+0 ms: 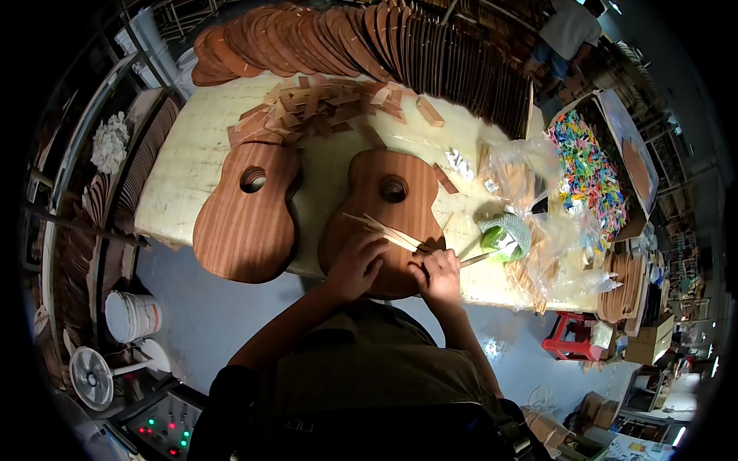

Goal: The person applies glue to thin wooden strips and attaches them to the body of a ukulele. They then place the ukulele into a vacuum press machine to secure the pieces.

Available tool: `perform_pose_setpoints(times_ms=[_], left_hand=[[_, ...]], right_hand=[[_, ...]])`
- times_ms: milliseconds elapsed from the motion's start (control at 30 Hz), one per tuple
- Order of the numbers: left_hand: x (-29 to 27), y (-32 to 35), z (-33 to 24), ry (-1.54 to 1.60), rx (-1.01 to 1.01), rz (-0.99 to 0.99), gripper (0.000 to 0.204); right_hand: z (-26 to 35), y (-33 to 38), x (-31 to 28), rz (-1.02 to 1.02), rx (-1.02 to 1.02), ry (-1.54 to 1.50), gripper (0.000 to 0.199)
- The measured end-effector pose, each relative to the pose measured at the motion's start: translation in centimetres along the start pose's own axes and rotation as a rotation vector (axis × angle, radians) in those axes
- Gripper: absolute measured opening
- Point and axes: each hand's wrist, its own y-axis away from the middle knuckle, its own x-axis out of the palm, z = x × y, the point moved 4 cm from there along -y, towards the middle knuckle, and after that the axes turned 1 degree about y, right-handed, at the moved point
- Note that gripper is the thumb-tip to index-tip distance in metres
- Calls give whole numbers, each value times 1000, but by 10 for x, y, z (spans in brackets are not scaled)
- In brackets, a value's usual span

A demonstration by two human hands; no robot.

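A brown wooden guitar-shaped body [369, 207] with a round sound hole lies on the table in front of me. Several thin pale wooden strips [388, 232] cross its lower half, fanned out at their left ends. My left hand [356, 266] is closed at these strips, its fingers curled against them. At their right ends, low on the body, my right hand [440, 278] is closed in a pinch; what its fingertips hold is hidden. A second, similar body [250, 215] lies to the left. Right of my hands stands a green-lined round container [516, 233] with a stick leaning out.
Loose wood pieces [307, 107] are heaped behind the bodies. Curved wooden parts [307, 40] stand in a long row along the far edge. At right are clear plastic bags [523, 173], a box of colourful clips [588, 173] and a red stool [570, 336]. A fan [92, 378] stands lower left.
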Motion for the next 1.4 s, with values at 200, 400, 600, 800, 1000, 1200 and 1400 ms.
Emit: perform_pose_setpoints(times_ms=[200,400,600,800,1000,1200,1400], left_hand=[[-13,0,2,11,14,-129,23],[-18,-5,-5,-31,61,-134,19],[-15,-5,-5,-54,84,-125,19],[6,-9,-1,-60,100,-27,14],[5,-14,7,52,82,98,5],[-10,-9,11,12,67,49,2],[-11,-1,7,-95,136,-26,6]], right_hand=[[0,-9,-16,-157,68,-28,15],[-11,-8,-2,-66,91,-7,16],[-10,-3,2,-57,76,-31,11],[1,-5,6,121,121,-239,12],[-7,-17,-8,17,156,-213,15],[-20,-20,-2,10,92,-101,14],[-2,-25,0,20,49,-176,13]])
